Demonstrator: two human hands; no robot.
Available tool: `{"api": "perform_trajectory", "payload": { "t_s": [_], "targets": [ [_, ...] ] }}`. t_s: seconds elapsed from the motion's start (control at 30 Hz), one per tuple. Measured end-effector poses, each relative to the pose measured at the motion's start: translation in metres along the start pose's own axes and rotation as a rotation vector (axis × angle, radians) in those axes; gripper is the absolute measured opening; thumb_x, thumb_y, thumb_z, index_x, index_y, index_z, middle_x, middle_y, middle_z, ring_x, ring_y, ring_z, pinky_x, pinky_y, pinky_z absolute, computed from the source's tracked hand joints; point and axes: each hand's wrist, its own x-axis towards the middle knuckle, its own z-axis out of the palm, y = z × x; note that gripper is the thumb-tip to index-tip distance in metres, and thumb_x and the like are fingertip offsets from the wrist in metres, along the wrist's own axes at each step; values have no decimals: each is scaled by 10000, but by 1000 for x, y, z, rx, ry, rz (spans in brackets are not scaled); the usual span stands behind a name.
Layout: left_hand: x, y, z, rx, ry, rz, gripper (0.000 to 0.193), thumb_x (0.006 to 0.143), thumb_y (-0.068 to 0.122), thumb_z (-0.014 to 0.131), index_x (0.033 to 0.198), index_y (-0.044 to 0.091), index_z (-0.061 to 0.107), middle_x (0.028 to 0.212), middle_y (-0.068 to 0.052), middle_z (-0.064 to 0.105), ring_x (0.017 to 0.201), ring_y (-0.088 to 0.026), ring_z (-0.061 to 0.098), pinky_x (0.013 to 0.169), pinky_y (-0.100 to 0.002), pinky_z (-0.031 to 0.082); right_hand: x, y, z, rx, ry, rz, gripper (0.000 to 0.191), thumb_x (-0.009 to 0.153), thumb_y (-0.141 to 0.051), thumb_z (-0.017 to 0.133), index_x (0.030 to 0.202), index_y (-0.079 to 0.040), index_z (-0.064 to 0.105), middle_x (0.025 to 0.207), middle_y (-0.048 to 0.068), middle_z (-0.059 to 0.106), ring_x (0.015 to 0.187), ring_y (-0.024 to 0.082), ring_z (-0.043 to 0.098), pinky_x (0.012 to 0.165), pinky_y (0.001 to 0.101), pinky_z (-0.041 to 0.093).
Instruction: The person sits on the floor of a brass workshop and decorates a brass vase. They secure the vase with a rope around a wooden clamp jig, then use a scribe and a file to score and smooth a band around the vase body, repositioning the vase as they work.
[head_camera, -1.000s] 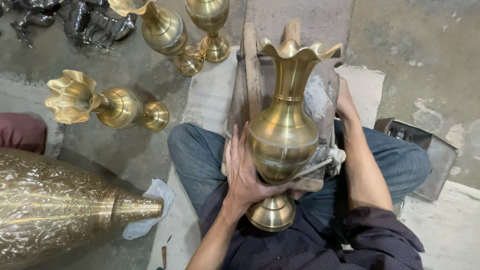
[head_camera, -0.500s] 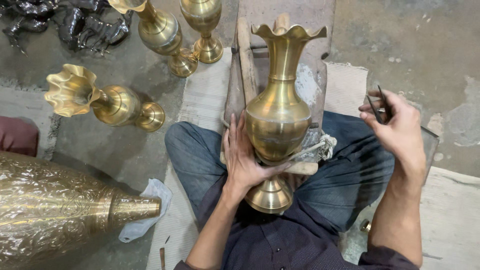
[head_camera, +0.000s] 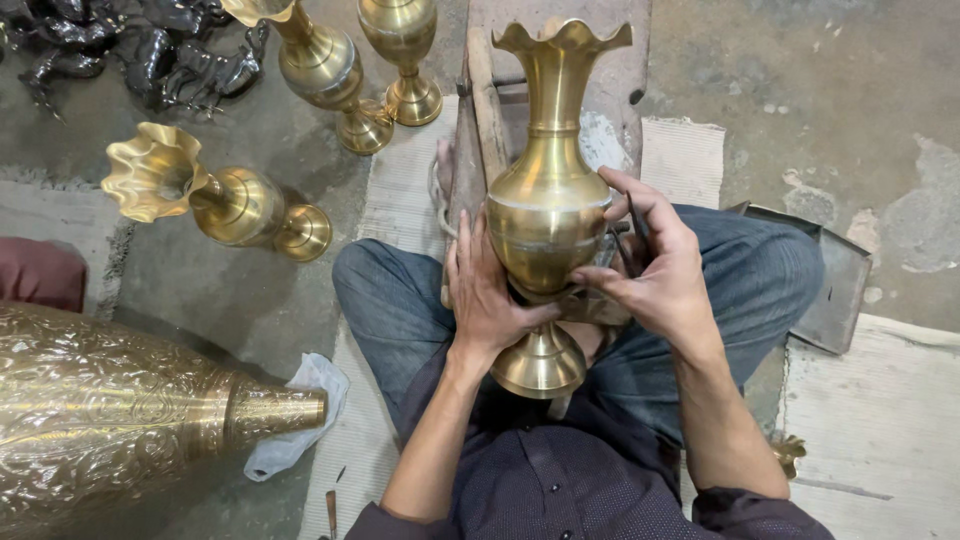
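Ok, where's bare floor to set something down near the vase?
Bare concrete floor lies upper right, beyond the metal tray by the right knee. A smaller patch sits between the lying vase and the left knee. Crowded: upper left with standing vases and dark figurines; the lap, where both hands hold the brass vase.

No packages, labels, signs or screens are visible in this view.
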Motion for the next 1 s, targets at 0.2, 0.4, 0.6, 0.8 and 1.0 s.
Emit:
{"api": "perform_trajectory", "payload": {
  "t_s": [0.2,0.4,0.6,0.8,1.0],
  "targets": [
    [-2,-2,1,-35,3,1,1380,572,689,864,1598,-21,275,1662,-240,306,1583,-438,186,1253,-571,166,-1,6,5,-29,73,107,684,637,110,901,1171,-66,512,1557,96,529,926,36,485,730,174,479],
    [-2,-2,1,-31,10,12,1397,572,687,873,1593,-47,265,1657,-238,310,1578,-435,200,1247,-584,183,-2,10,3,-24,60,92,662,661,112,890,1160,-55,489,1572,104,525,948,2,550,743,167,507],
    [-2,-1,1,-19,-7,4,1399,587,716,869,1584,-60,268,1646,-242,323,1575,-437,198,1254,-589,174,-4,6,2,-5,40,71,659,682,98,894,1176,-50,482,1575,101,521,907,-39,521,751,154,500],
    [-2,-1,2,-33,-11,6,1379,598,694,868,1586,-60,272,1648,-242,324,1580,-434,198,1263,-593,166,-3,4,1,-48,49,82,649,679,94,892,1173,-49,496,1543,94,551,743,-49,460,640,150,464],
    [-1,2,0,-36,-8,7,1383,571,683,873,1582,-52,283,1640,-247,333,1569,-448,205,1249,-598,176,-2,5,0,-82,48,91,656,662,88,902,1160,-47,498,1540,92,555,725,-51,458,625,149,469]
  ]
}}
